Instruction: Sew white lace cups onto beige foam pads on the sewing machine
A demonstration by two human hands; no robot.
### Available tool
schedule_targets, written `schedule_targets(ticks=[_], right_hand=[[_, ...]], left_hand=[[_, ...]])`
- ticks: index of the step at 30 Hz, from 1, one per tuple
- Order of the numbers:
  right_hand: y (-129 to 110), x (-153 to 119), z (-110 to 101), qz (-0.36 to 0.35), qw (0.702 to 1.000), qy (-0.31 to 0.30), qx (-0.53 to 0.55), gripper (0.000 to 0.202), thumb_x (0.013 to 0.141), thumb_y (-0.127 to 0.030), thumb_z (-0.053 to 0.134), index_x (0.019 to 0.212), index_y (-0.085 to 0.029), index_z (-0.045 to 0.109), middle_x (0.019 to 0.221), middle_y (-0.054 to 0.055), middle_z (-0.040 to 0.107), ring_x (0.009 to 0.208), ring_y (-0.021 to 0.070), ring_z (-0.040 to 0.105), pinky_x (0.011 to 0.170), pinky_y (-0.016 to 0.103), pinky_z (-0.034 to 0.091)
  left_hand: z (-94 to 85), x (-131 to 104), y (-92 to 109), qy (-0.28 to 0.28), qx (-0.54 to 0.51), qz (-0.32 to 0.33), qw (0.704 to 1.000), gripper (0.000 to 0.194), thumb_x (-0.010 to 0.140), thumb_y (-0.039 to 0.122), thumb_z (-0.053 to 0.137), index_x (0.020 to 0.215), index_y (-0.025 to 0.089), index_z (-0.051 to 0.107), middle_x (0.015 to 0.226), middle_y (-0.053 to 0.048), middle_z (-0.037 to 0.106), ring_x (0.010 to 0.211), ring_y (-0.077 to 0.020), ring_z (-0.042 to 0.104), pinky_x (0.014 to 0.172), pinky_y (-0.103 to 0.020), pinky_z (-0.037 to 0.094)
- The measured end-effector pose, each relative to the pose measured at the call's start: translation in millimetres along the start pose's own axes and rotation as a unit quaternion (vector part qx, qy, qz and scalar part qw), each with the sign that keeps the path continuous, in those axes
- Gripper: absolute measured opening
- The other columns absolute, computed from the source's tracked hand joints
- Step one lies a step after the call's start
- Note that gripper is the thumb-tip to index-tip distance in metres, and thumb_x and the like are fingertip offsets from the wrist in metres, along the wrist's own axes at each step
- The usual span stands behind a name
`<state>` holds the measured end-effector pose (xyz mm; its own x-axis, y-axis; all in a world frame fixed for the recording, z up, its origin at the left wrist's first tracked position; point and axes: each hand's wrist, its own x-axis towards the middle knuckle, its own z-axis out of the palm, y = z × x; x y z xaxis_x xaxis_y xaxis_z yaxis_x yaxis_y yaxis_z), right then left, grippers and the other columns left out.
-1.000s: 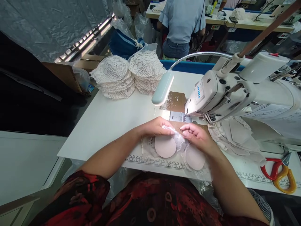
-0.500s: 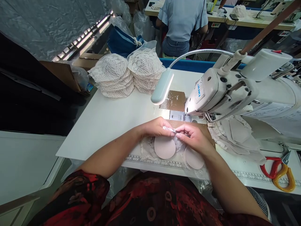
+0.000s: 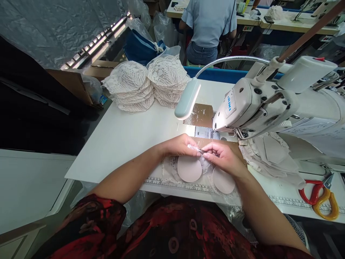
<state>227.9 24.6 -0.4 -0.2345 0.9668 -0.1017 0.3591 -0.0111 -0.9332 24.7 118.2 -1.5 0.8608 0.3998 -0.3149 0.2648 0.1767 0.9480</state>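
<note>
In front of the sewing machine, a white lace bra piece point(image 3: 169, 170) lies at the table's front edge, with two smooth pale pink cups point(image 3: 189, 169) on it. My left hand point(image 3: 181, 146) is closed, pinching a gathered bit of the lace between thumb and fingers. Close against it, my right hand point(image 3: 222, 157) is closed on a slim dark metal tool point(image 3: 200, 150), whose kind is mostly hidden by the fingers. The tool's tip meets the lace at my left fingertips. My right wrist passes just above the right-hand cup.
The sewing machine point(image 3: 242, 104) stands at right, a lamp point(image 3: 188, 99) beside its head. Two stacks of lace cups point(image 3: 129, 86) sit at the back left. Pale fabric pieces point(image 3: 272, 154) lie under the machine arm; scissors point(image 3: 318, 198) rest at right. Another person point(image 3: 206, 25) sits beyond.
Both hands keep almost the same pinch on the lace and tool. The whole view has shifted very slightly; nothing is let go or newly taken.
</note>
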Motion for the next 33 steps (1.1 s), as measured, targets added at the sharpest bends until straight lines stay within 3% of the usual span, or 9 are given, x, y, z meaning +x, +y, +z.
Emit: schedule_targets(ticks=[7,11,15,18,21,24,27,30,33], right_hand=[[-12,8,7,-0.009,0.998,0.023,-0.050,0.016,0.083,-0.036,0.064,0.084,-0.020,0.067,0.081,0.003,0.067,0.073,0.0168,0.059,0.064,0.030,0.046],[-7,10,11,0.003,0.998,0.057,-0.009,0.021,0.083,-0.042,0.063,0.082,-0.020,0.065,0.079,0.004,0.066,0.072,0.0178,0.060,0.065,0.032,0.048],[-3,9,14,0.058,0.991,0.031,0.117,0.035,0.076,-0.044,0.071,0.101,-0.022,0.061,0.081,0.002,0.067,0.072,0.0179,0.062,0.063,0.031,0.051],[-6,7,14,0.091,0.993,-0.006,0.074,0.035,0.074,-0.043,0.073,0.099,-0.020,0.065,0.080,0.002,0.066,0.071,0.0174,0.060,0.060,0.030,0.049],[-10,4,10,0.085,0.996,0.013,0.028,0.028,0.081,-0.046,0.064,0.084,-0.018,0.067,0.076,0.003,0.064,0.069,0.0161,0.056,0.057,0.028,0.045],[-10,3,8,0.065,0.998,-0.015,0.016,0.028,0.083,-0.045,0.062,0.074,-0.019,0.062,0.072,0.001,0.060,0.067,0.0145,0.052,0.057,0.027,0.042],[-6,4,10,0.050,0.998,-0.022,0.029,0.025,0.081,-0.044,0.064,0.076,-0.020,0.059,0.073,0.000,0.058,0.067,0.0142,0.052,0.061,0.028,0.043],[0,7,15,0.044,0.997,0.038,0.056,0.027,0.075,-0.042,0.070,0.085,-0.020,0.059,0.080,0.001,0.060,0.073,0.0152,0.054,0.069,0.030,0.046],[3,7,17,0.043,0.996,0.067,0.049,0.024,0.079,-0.041,0.066,0.087,-0.019,0.061,0.080,0.002,0.061,0.071,0.0149,0.053,0.067,0.030,0.044]], left_hand=[[1.2,0,1,-0.009,0.006,0.002,1.000,0.038,0.071,0.042,0.078,0.060,0.012,0.058,0.056,0.004,0.042,0.052,-0.0064,0.036,0.045,-0.020,0.025],[2.7,1,3,0.008,0.016,-0.008,1.000,0.028,0.070,0.037,0.078,0.069,0.011,0.067,0.062,0.001,0.056,0.057,-0.0091,0.048,0.051,-0.020,0.036],[2.6,2,0,0.007,0.020,-0.004,1.000,0.026,0.073,0.035,0.076,0.086,0.012,0.074,0.081,-0.004,0.069,0.073,-0.0141,0.060,0.065,-0.023,0.046],[-3.8,0,-2,-0.040,0.011,0.008,0.999,0.027,0.077,0.037,0.073,0.090,0.013,0.073,0.085,-0.006,0.070,0.077,-0.0151,0.063,0.068,-0.023,0.048],[-15.1,-8,3,-0.068,0.077,0.018,0.995,0.026,0.075,0.034,0.074,0.090,0.013,0.071,0.083,-0.004,0.068,0.074,-0.0141,0.061,0.064,-0.022,0.047],[-24.5,-19,11,0.002,0.149,0.025,0.989,0.022,0.077,0.033,0.070,0.082,0.012,0.069,0.075,-0.002,0.063,0.068,-0.0119,0.056,0.058,-0.020,0.042],[-26.1,-25,17,0.065,0.144,0.036,0.987,0.022,0.081,0.034,0.065,0.084,0.013,0.068,0.079,-0.002,0.063,0.072,-0.0122,0.056,0.061,-0.020,0.042],[-20.1,-23,17,0.074,0.139,0.047,0.986,0.022,0.081,0.035,0.065,0.083,0.013,0.067,0.079,-0.001,0.062,0.073,-0.0116,0.055,0.062,-0.020,0.042],[-11.5,-17,15,0.064,0.135,0.051,0.988,0.023,0.080,0.036,0.067,0.082,0.013,0.066,0.078,-0.001,0.060,0.071,-0.0110,0.053,0.060,-0.020,0.040]])
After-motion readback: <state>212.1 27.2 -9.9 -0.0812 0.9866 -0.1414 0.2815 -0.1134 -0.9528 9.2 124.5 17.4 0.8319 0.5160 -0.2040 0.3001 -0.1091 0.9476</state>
